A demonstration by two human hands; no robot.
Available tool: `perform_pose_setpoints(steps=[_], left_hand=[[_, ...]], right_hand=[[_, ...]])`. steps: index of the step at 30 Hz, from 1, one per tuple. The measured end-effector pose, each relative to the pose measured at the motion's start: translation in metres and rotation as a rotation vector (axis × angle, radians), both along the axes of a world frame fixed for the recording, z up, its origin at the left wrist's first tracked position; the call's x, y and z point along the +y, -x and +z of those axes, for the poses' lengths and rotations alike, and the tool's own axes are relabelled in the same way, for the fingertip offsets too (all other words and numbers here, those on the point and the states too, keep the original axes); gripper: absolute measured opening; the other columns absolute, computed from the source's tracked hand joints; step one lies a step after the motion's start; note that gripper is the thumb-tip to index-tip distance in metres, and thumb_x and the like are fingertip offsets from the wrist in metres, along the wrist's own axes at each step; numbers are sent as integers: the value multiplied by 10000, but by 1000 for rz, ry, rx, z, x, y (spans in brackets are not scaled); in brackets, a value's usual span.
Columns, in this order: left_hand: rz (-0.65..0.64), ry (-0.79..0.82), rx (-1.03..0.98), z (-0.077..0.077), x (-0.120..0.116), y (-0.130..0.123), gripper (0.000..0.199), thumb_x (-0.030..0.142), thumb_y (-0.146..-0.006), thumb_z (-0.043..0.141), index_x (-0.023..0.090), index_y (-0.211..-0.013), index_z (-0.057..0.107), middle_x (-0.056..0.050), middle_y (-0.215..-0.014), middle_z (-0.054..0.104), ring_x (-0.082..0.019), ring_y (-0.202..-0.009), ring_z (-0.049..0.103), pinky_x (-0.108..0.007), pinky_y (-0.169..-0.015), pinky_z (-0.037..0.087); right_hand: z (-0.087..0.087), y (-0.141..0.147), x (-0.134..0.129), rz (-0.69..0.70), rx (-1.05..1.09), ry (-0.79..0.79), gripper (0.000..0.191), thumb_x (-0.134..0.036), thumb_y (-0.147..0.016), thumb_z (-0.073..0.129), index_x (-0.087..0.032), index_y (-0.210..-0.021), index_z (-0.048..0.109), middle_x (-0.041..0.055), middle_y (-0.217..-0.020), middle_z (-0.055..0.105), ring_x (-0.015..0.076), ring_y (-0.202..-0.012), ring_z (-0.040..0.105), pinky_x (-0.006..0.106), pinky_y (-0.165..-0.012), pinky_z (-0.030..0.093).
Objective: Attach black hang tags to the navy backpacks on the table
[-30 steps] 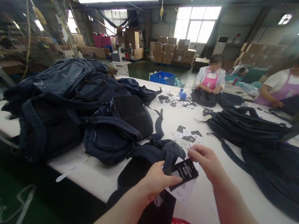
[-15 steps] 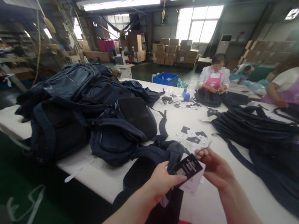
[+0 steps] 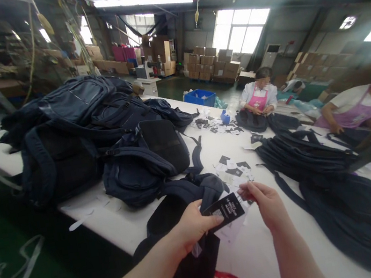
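My left hand [image 3: 198, 224] grips a black hang tag [image 3: 231, 209] with white print, thumb across its front. A pale card or tag sits behind it, partly hidden. Close by on the right, my right hand [image 3: 263, 199] is closed in a pinch at the tag's upper corner, on what looks like its thin string; the detail is small. Beneath my hands a dark backpack [image 3: 165, 213] lies at the table's near edge, partly covered by my left arm. Loose black and white tags [image 3: 235, 168] are scattered just beyond my fingers.
Dark backpacks [image 3: 76, 105] are heaped on the white table [image 3: 110, 222] at left. Another backpack stack [image 3: 301, 152] lies at right. Farther off are more tags, a small blue container [image 3: 225, 116], a blue bin [image 3: 200, 97] and two people in aprons.
My right fingers have shifted slightly left and down beside the tag, and the thin string seen above them is harder to see. My left hand keeps its grip. The view has turned slightly right.
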State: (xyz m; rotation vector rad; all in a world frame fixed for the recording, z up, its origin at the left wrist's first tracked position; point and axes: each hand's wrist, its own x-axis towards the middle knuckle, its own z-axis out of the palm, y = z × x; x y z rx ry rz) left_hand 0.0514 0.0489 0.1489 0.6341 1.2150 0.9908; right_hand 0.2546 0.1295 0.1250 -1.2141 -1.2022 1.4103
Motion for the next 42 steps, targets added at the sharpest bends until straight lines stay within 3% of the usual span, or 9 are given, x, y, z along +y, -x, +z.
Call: perform_pose_setpoints(steps=[4,8,18,21,24,29,35,38,42], left_hand=[[-10,4,-6,2,0,0,508,275,-491,886,98,-916,671,-43,-732,688,-174,-630,626,-241,-546,458],[4,9,5,3,0,0,516,267,-486,886,103,-927,675,-32,-719,683,-169,-624,624,-245,-550,469],[-10,3,4,-2,0,-2,559,319,-475,901,81,-930,680,-80,-773,705,-188,-652,643,-261,-567,502],[-7,10,7,-2,-1,-3,574,321,-470,905,87,-942,675,-73,-764,704,-193,-652,645,-265,-568,498],[-24,6,-22,-3,-1,-1,567,313,-483,903,89,-946,663,-53,-733,692,-167,-618,624,-245,-548,467],[-83,-7,-25,-5,-1,1,517,295,-498,891,97,-913,654,-28,-720,676,-113,-570,565,-200,-502,378],[-78,-26,-37,-2,-4,3,519,296,-454,903,117,-861,637,14,-659,630,-100,-545,528,-204,-508,374],[-122,-89,-4,-2,-6,9,443,334,-458,900,117,-722,618,21,-594,587,-81,-506,480,-192,-473,328],[-101,-104,-112,-4,-5,15,409,513,-705,700,109,-693,638,-12,-587,585,-50,-421,394,-187,-406,225]], right_hand=[[-6,-14,7,-156,-129,-98,372,-540,-756,704,-177,-817,756,94,-788,738,212,-706,655,339,-665,518],[-6,-27,15,-295,58,-109,358,-532,-765,704,-174,-755,694,46,-624,683,167,-563,625,287,-565,501],[8,-17,9,18,722,216,271,-390,-755,771,-210,-709,573,-72,-546,553,54,-543,543,132,-562,511],[13,-10,3,103,790,227,160,-307,-786,734,-268,-921,657,-56,-898,711,35,-617,572,115,-581,531],[15,5,-2,103,656,105,449,-224,-766,717,-352,-1185,616,-38,-1399,536,67,-872,641,149,-648,560],[8,33,3,1,448,-56,669,-256,-727,769,-396,-1325,504,22,-1508,404,214,-1148,599,143,-524,502],[23,28,7,320,513,40,568,-661,-839,498,-270,-1244,579,140,-1460,454,125,-620,643,150,-263,205],[35,10,3,336,462,7,585,-660,-905,336,-254,-1267,551,173,-1385,527,43,-359,424,204,-251,132],[38,-14,-2,287,222,-134,536,-569,-883,496,-256,-1318,476,144,-1134,670,62,-370,393,225,-312,181]])
